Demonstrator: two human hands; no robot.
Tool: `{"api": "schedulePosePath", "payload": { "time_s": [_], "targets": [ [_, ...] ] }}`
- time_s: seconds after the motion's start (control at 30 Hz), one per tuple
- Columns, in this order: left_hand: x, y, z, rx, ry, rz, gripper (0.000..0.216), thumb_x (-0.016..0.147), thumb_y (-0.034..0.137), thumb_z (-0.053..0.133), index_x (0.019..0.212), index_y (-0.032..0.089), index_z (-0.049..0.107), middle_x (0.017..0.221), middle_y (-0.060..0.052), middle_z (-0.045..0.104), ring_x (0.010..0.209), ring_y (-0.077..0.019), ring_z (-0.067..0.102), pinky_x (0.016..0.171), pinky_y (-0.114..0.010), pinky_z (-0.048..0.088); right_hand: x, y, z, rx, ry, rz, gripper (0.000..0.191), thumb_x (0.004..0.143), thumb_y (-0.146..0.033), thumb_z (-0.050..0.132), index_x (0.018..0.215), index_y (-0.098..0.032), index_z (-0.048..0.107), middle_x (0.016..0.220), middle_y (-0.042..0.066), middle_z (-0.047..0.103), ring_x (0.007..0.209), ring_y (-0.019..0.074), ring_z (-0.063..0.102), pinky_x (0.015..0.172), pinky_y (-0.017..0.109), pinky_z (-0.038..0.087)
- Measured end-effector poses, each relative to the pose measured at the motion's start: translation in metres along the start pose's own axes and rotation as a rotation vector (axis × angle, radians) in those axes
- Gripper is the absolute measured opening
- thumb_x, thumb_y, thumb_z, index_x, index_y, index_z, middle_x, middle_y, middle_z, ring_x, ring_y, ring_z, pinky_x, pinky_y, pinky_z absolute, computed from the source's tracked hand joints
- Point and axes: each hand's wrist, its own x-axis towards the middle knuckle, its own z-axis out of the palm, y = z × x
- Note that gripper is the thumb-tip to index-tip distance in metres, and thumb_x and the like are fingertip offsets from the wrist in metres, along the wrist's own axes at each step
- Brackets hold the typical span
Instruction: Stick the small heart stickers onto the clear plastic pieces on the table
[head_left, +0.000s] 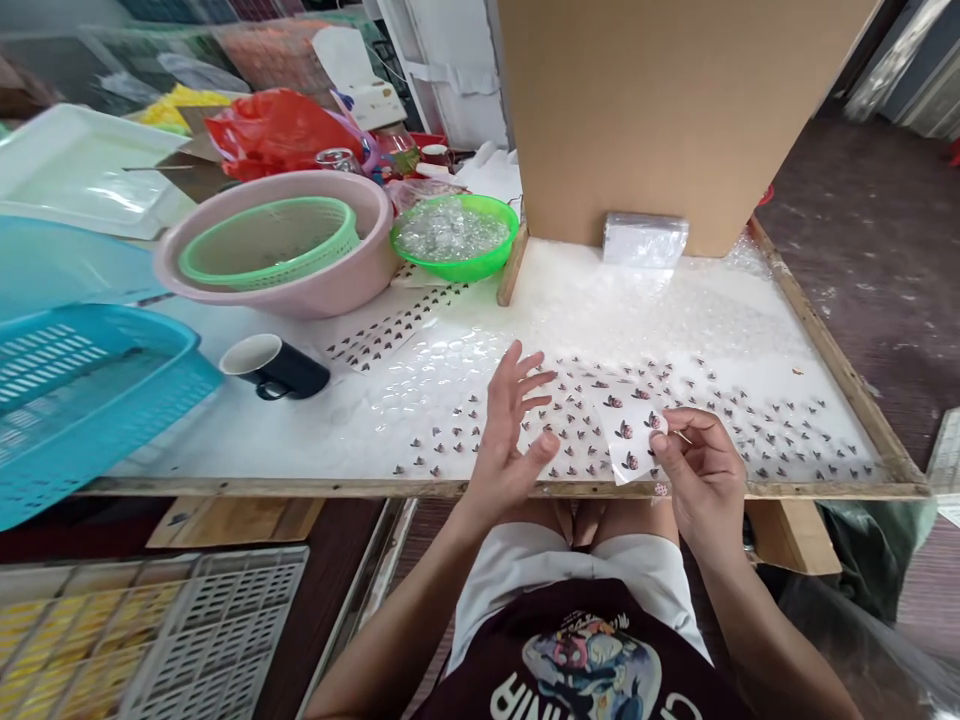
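Observation:
My right hand (705, 470) pinches the right edge of a small white sheet (626, 455) printed with dark winged figures. The sheet is held over the front edge of the white tabletop. My left hand (517, 420) is raised to the left of the sheet, fingers spread, with nothing in it. Under and around both hands, many small dark winged pieces (574, 405) lie in rows on the table. Farther left are rows of clear round pieces (420, 370). Whether these carry any print I cannot tell.
A dark mug (296, 370) lies on its side at left, near a blue basket (112, 370). Behind stand a pink basin (277, 300) and a green bowl (476, 265) of clear pieces. A large cardboard box (660, 110) rises at the back; a wooden rim (840, 360) edges the right.

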Motion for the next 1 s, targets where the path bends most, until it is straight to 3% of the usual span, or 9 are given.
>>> {"api": "schedulePosePath", "payload": {
  "time_s": [0.07,0.13,0.2,0.3,0.37,0.47,0.63,0.8,1.0],
  "targets": [
    [-0.002,0.016,0.005,0.154,-0.016,0.092,0.087,0.082,0.07,0.06,0.155,0.032,0.028,0.16,-0.014,0.028,0.143,-0.0368,0.034,0.111,-0.055,0.039,-0.005,-0.013,0.006,0.024,-0.005,-0.028,0.017,0.086,-0.026,0.072,0.102,-0.027,0.067,0.072,-0.004,0.059,0.06,0.0084,0.05,0.055,0.02,0.042],
    [-0.005,0.031,0.008,0.232,-0.086,0.19,0.09,0.077,0.071,0.065,0.152,0.03,0.036,0.16,-0.013,0.03,0.147,-0.0378,0.028,0.115,-0.057,0.032,-0.01,-0.024,0.012,0.045,-0.041,-0.044,0.017,0.087,-0.025,0.072,0.103,-0.028,0.068,0.07,-0.004,0.06,0.06,0.0087,0.053,0.056,0.02,0.045],
    [-0.006,0.044,0.01,0.222,-0.146,0.265,0.079,0.081,0.063,0.069,0.147,0.027,0.043,0.15,-0.014,0.047,0.141,-0.0343,0.04,0.115,-0.054,0.034,-0.015,-0.031,0.016,0.048,-0.086,-0.057,0.019,0.087,-0.024,0.072,0.104,-0.029,0.069,0.075,-0.003,0.064,0.064,0.01,0.058,0.06,0.021,0.048],
    [-0.01,0.055,0.013,0.137,-0.121,0.269,0.039,0.092,0.034,0.067,0.128,0.024,0.06,0.115,-0.008,0.07,0.109,-0.0235,0.064,0.103,-0.043,0.045,-0.019,-0.035,0.017,0.018,-0.149,-0.065,0.02,0.088,-0.024,0.071,0.107,-0.031,0.069,0.079,-0.003,0.065,0.065,0.0109,0.059,0.062,0.023,0.05],
    [-0.015,0.055,0.014,0.107,-0.049,0.189,0.019,0.092,0.021,0.065,0.111,0.022,0.067,0.094,-0.003,0.072,0.089,-0.0179,0.066,0.087,-0.034,0.049,-0.017,-0.032,0.014,-0.032,-0.205,-0.056,0.022,0.089,-0.025,0.07,0.11,-0.031,0.069,0.075,-0.004,0.061,0.063,0.0106,0.056,0.06,0.023,0.048],
    [-0.023,0.047,0.017,0.106,-0.009,-0.046,0.005,0.09,0.019,0.065,0.094,0.018,0.069,0.081,-0.001,0.069,0.073,-0.0147,0.062,0.068,-0.025,0.047,-0.01,-0.019,0.009,-0.163,-0.288,-0.054,0.02,0.086,-0.027,0.072,0.105,-0.029,0.071,0.077,-0.003,0.057,0.065,0.0104,0.051,0.06,0.023,0.044],
    [-0.037,0.019,0.026,0.06,-0.007,-0.406,0.024,0.089,0.032,0.065,0.071,0.016,0.062,0.062,0.002,0.056,0.059,-0.0119,0.049,0.056,-0.023,0.038,-0.003,0.019,0.0,-0.291,-0.321,0.078,0.01,0.086,-0.032,0.069,0.086,-0.022,0.068,0.076,-0.001,0.059,0.065,0.0117,0.047,0.061,0.025,0.04],
    [-0.049,-0.002,0.031,-0.025,0.04,-0.543,0.02,0.091,0.034,0.059,0.081,0.017,0.061,0.069,0.002,0.055,0.062,-0.0117,0.045,0.058,-0.022,0.037,-0.006,0.046,-0.003,-0.335,-0.287,0.198,0.017,0.087,-0.037,0.065,0.096,-0.023,0.068,0.074,-0.001,0.059,0.064,0.0132,0.047,0.06,0.027,0.04],
    [-0.052,-0.012,0.028,0.032,0.065,-0.594,0.025,0.09,0.035,0.059,0.073,0.017,0.057,0.065,0.003,0.048,0.061,-0.0112,0.04,0.057,-0.022,0.034,-0.005,0.049,-0.001,-0.461,-0.3,-0.033,0.007,0.091,-0.029,0.061,0.09,-0.025,0.067,0.083,0.001,0.06,0.071,0.0144,0.049,0.068,0.029,0.043]
  ]
}}
